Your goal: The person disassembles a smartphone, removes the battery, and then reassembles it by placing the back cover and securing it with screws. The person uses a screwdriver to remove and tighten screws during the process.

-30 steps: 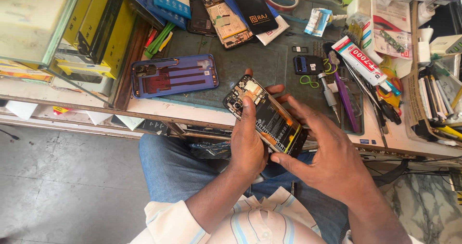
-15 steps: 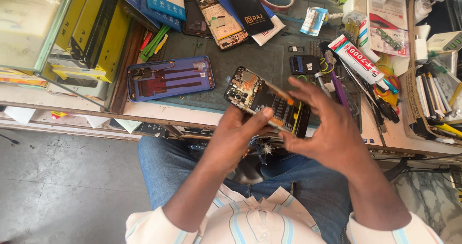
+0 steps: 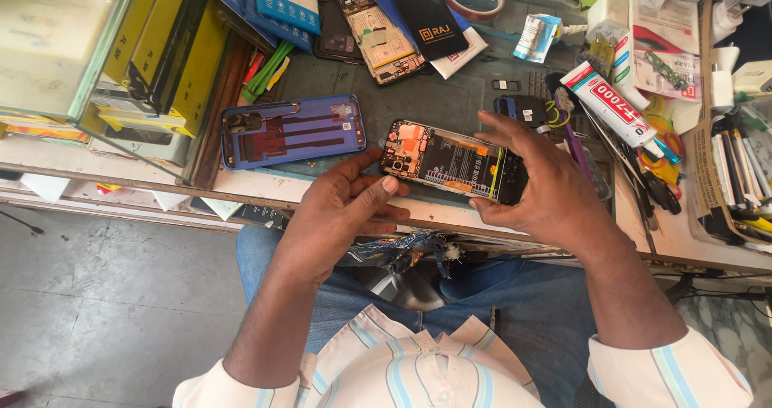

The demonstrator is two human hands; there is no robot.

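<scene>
Opened phone (image 3: pixel 454 161), back cover off, sits horizontal over near desk (image 3: pixel 265 184) edge. Left hand (image 3: pixel 342 207) pinches its left end w/ thumb; right hand (image 3: pixel 547 187) grips right end, fingers curled over top. Blue back cover (image 3: pixel 293 131) lies just left.

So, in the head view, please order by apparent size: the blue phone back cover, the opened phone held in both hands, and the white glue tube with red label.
1. Blue phone back cover and opened phone: look nearly equal; the phone is partly hidden by fingers, so unranked.
2. White glue tube: smallest.
</scene>
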